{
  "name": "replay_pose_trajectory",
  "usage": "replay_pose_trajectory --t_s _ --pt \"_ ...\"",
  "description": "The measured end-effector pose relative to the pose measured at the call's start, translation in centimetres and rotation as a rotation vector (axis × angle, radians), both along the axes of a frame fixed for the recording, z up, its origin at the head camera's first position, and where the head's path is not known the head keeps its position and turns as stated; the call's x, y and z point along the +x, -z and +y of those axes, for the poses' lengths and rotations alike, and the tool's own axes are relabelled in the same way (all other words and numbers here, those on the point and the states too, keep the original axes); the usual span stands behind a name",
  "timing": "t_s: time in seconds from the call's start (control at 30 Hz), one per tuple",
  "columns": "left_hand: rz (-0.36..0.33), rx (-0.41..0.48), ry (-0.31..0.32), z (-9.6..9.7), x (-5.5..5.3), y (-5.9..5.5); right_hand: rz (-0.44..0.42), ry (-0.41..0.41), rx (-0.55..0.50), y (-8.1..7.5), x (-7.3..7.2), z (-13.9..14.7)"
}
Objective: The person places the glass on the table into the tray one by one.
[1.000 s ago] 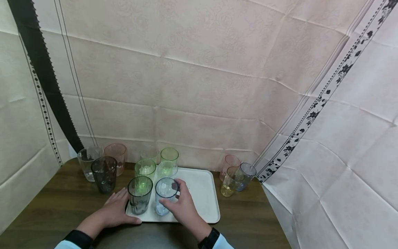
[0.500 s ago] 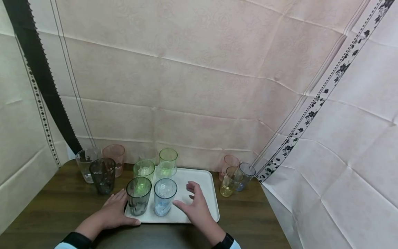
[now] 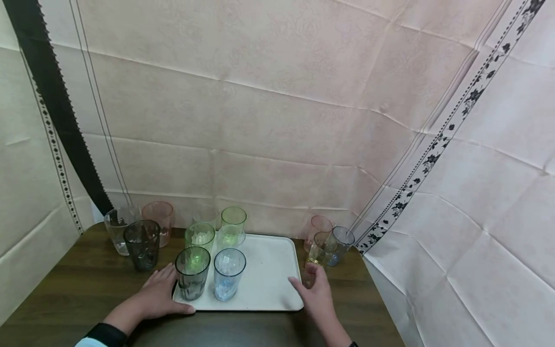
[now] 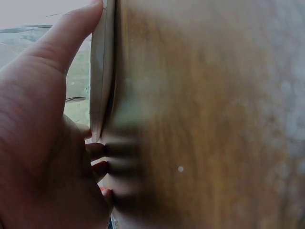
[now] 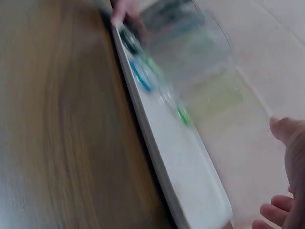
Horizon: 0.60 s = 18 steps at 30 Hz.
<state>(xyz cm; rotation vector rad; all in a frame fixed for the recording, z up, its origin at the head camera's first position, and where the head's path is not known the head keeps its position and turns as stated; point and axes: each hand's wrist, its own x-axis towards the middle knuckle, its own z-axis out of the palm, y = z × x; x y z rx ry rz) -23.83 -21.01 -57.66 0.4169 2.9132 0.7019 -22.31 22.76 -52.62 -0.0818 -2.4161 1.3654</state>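
A white tray [image 3: 273, 274] bears several tumblers, among them a grey glass [image 3: 191, 279] and a light blue glass [image 3: 228, 277] in the front row. My left hand [image 3: 158, 296] rests at the tray's front left corner in the head view, fingers along the left side and thumb at the front edge. The left wrist view shows that thumb [image 4: 64, 36] against the tray rim [image 4: 102, 71]. My right hand [image 3: 317, 294] is just off the tray's right side, fingers spread, overlapping the lower part of a yellow glass [image 3: 323, 246]. It holds nothing; the right wrist view is blurred.
Beside the yellow glass stand a pink glass [image 3: 318, 226] and a bluish glass [image 3: 344, 241]. On the left of the wooden table [image 3: 347, 313] are a dark glass [image 3: 142, 246], a clear glass [image 3: 119, 236] and a pink glass [image 3: 161, 221]. A cloth [image 3: 260, 120] hangs behind.
My right hand has let go of the light blue glass, which stays on the tray, and has moved right to the yellow glass. My left hand has stayed at the tray corner.
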Motion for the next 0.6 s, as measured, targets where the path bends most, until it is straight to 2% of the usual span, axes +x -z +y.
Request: replay_pose_trajectory --t_s 0.17,0.23,0.5,0.6 --pt "-0.009 0.006 0.0 0.1 0.2 -0.4 0.0 0.167 0.02 0.5 -0.7 3.6" --pt "-0.013 0.011 0.0 0.1 0.3 -0.6 -0.008 0.209 0.019 0.6 -1.2 4.8" --pt "-0.013 0.01 -0.002 0.1 0.2 -0.5 -0.081 0.257 -0.043 0.8 -4.0 6.2" --pt "-0.014 0.008 -0.004 0.1 0.1 -0.4 -0.067 0.264 -0.071 0.7 -5.0 5.9"
